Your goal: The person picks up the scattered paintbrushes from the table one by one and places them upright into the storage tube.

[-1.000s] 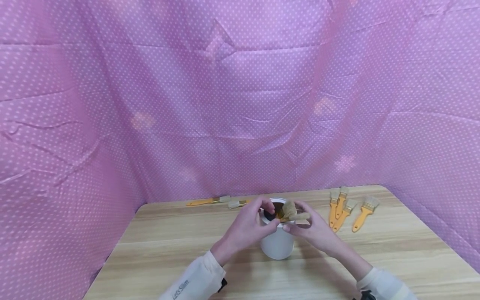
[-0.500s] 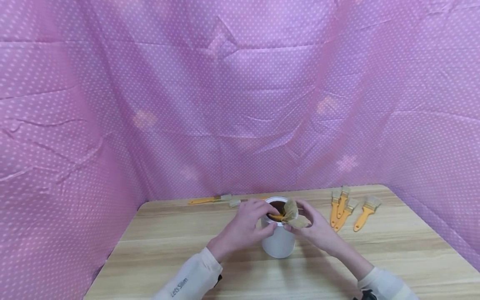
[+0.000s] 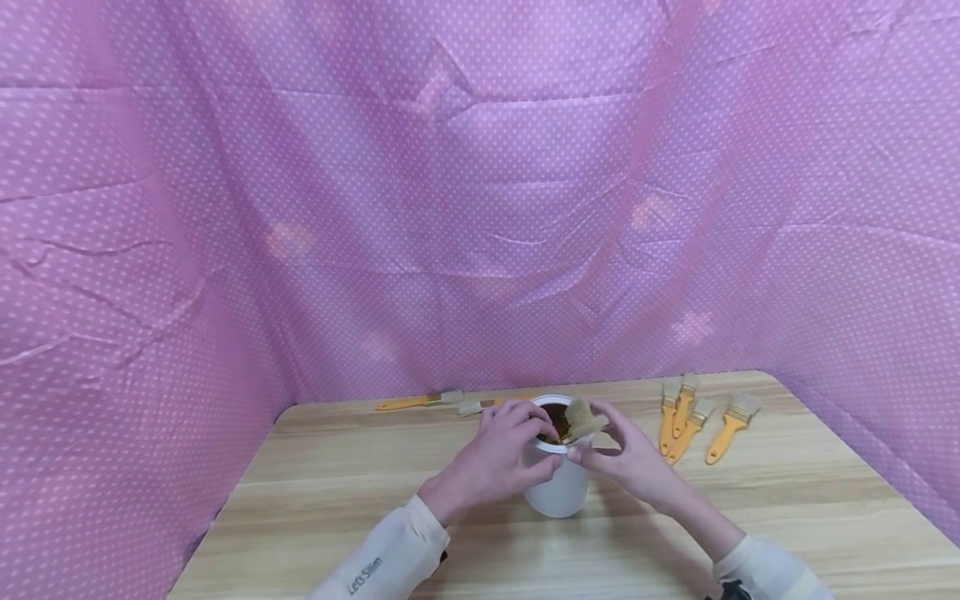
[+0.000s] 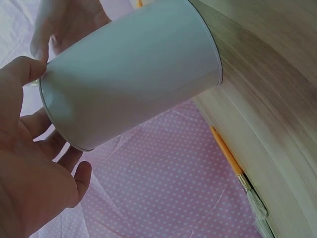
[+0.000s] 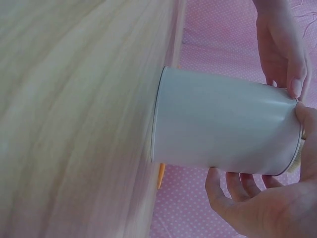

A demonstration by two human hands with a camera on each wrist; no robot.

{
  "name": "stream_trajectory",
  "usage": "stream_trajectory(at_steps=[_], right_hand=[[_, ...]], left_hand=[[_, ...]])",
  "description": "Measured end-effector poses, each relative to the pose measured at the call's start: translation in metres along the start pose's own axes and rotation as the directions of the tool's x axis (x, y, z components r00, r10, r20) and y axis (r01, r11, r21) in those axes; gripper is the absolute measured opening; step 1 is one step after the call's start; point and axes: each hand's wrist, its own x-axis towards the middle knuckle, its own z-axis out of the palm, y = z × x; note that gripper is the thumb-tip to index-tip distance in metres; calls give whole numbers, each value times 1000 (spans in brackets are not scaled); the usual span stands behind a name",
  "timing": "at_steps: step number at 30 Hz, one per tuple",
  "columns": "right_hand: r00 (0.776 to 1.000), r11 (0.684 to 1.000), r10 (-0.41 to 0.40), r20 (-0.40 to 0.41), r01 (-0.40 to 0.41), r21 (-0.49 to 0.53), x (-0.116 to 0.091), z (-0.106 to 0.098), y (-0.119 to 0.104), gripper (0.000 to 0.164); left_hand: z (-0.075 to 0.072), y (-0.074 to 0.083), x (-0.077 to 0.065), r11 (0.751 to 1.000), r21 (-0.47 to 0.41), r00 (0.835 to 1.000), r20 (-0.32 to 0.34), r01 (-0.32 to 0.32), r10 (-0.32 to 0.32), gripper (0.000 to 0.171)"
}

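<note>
A white can (image 3: 555, 487) stands upright on the table, its dark brown inside showing through the mouth. A tan, gauzy piece (image 3: 582, 421) pokes up over the right side of its rim. My left hand (image 3: 498, 454) comes from the left, fingertips curled over the rim into the mouth and thumb against the outside; what they touch inside is hidden. The left thumb (image 4: 27, 69) shows at the rim in the left wrist view. My right hand (image 3: 626, 454) grips the can's right side, thumb at the rim and fingers (image 5: 237, 191) along the wall.
Several orange-handled paintbrushes lie at the back right, one broad brush (image 3: 729, 429) apart from the others. At the back left lie a thin brush (image 3: 412, 402) and another brush (image 3: 472, 407) partly behind my left hand. Pink dotted cloth (image 3: 480, 208) hangs around the wooden table (image 3: 300, 500).
My left fingertips have moved from the tan piece down into the can's mouth. The tan piece has folded in, its right flap no longer spread toward my right hand. The can has stayed put.
</note>
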Motion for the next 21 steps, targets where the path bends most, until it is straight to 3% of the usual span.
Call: stream_trajectory(at_steps=[5, 13, 21], right_hand=[[999, 999, 38, 4, -38, 8, 0, -1, -1, 83], [994, 994, -106, 8, 105, 34, 5, 0, 4, 75], [991, 991, -131, 11, 131, 37, 5, 0, 4, 74]], left_hand=[[3, -2, 1, 999, 34, 1000, -10, -1, 2, 22], [8, -5, 3, 990, 138, 1000, 31, -10, 6, 34], [2, -6, 2, 992, 115, 999, -7, 45, -45, 46]])
